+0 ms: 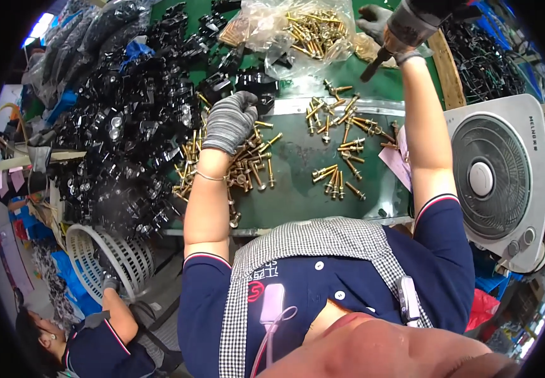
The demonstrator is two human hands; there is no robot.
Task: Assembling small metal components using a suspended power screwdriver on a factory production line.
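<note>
My left hand (231,121), in a grey striped glove, is closed at a black plastic part (257,82) by the metal strip across the table. Its fingertips are partly hidden against the part. My right hand (400,41) is closed round a dark power screwdriver (414,26) at the upper right; its bit points down toward the table, touching nothing. The tool covers part of that hand. Gold-coloured bolts (257,165) with washers lie heaped below my left wrist. More loose bolts (348,129) are scattered right of the middle.
A clear plastic bag of bolts (316,34) lies at the far side. Black parts (121,138) pile up on the left. A box fan (496,179) stands on the right, beside a wooden board (447,69). Another person (105,337) reaches into a white basket (112,258) at the lower left.
</note>
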